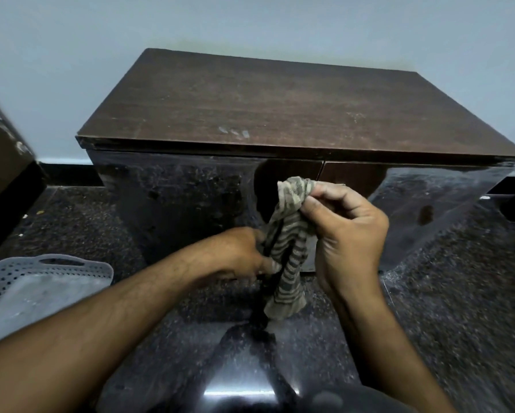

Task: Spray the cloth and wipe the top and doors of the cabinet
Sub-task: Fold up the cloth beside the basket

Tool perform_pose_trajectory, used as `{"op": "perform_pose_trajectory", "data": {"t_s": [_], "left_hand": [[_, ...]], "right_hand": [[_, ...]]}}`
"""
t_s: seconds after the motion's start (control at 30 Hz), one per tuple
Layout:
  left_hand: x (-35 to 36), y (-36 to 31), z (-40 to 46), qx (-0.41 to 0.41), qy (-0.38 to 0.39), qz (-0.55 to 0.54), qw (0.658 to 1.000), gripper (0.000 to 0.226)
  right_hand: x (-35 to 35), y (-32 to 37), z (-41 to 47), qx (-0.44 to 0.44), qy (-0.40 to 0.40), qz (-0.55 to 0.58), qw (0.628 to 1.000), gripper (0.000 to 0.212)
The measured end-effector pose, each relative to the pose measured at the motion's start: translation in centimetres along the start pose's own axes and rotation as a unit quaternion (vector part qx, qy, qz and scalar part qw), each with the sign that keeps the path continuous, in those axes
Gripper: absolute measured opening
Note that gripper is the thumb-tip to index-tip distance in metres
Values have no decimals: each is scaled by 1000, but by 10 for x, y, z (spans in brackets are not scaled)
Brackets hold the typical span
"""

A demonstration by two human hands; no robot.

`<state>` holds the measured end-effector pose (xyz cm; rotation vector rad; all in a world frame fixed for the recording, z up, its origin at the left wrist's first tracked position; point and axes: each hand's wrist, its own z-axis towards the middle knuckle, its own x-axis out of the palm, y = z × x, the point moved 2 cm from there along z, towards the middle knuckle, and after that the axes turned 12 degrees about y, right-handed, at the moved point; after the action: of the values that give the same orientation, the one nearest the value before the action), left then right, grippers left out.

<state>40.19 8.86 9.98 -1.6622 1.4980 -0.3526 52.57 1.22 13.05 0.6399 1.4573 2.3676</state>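
Cloth (289, 248) hangs in front of the cabinet doors (190, 204), held between both hands above the floor. Right hand (348, 231) pinches its top corner, fingers (324, 193) curled round bunched fabric; left hand (244, 254) grips the lower middle, fingers closed on it. Thin striped woven fabric, tan and dark, limp, crumpled, tail dangling free. Judged light and floppy, no stiffness, not fragile; best gathered into a wad in the palm for wiping, since loose ends would drag. Likely soaks spray fast. No spray bottle visible. Cabinet top (280, 105) is flat brown wood-grain laminate, dull, with pale smudges near the front edge. Doors glossy dark, reflective, dusty-speckled, seam between the two just behind the cloth. Floor (444, 293) is polished dark speckled stone, slick-looking. Grey perforated plastic basket (41, 281) sits at left.
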Motion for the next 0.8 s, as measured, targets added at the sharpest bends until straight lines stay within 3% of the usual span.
{"op": "perform_pose_trajectory", "data": {"t_s": [0.03, 0.1, 0.23, 0.33, 0.47, 0.53, 0.63, 0.7, 0.8], "left_hand": [[0, -1, -1, 12, -2, -40, 999, 7], [-4, -3, -5, 27, -19, -113, 993, 9], [-20, -7, -24, 33, -59, -207, 976, 17], [-28, -11, -40, 43, -56, -233, 970, 17], [-38, -12, -65, 41, -37, -225, 973, 20], [-44, -12, -80, 35, -24, -229, 972, 17], [-53, -4, -108, 35, -15, -255, 966, 12], [-67, 10, -129, 34, -60, -243, 968, 10], [-89, 45, -169, 12, -160, -164, 973, 10]], "right_hand": [[-2, 0, 2, 19, 3, 40, 999, 20], [-9, -2, 4, 53, 12, 91, 994, 20], [-36, -15, -1, 150, 74, -73, 983, 27], [-44, -35, -20, 279, 156, -70, 945, 27], [-23, -45, -39, 366, 333, -16, 869, 57], [4, -45, -43, 349, 367, -13, 862, 63], [55, -41, -44, 231, 349, -55, 906, 30], [82, -38, -38, 182, 354, -64, 915, 26], [121, -33, -28, 160, 408, -72, 896, 30]]}}
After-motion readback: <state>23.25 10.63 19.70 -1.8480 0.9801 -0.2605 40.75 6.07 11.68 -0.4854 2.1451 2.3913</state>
